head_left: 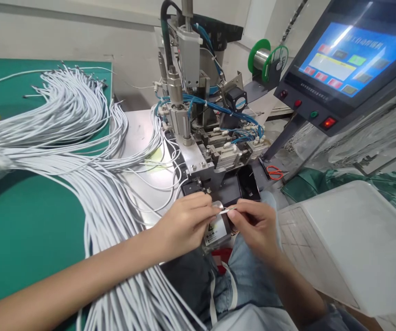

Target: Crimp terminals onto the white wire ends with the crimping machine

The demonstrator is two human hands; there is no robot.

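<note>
We look down on our two bare hands, meeting just in front of a small wire-processing machine [198, 138] that stands on the table [28, 220].

Our left hand [184, 220] comes in from the lower left, its fingers [206, 209] pressed together and pinching the end of a thin white wire [226, 211]. Our right hand [256, 225] comes up from below, its fingers [241, 216] pinching the same wire from the opposite side. The short stretch of wire showing between the two pinches lies nearly level, its long axis running left to right, so each hand holds one end of that span and the fingertips nearly touch. The wire is very thin here; we cannot tell which way it trails on past the hands.

The held wire sits just below the machine's dark front opening [249, 181], with both hands about equally near to it, the right perhaps slightly nearer.

To the left, a thick bundle of white wires [80, 138] fans across the green table and drapes down over our lap. A touchscreen panel [349, 59] stands at the upper right, and a translucent plastic bin [356, 239] sits to the right of our right hand.
</note>
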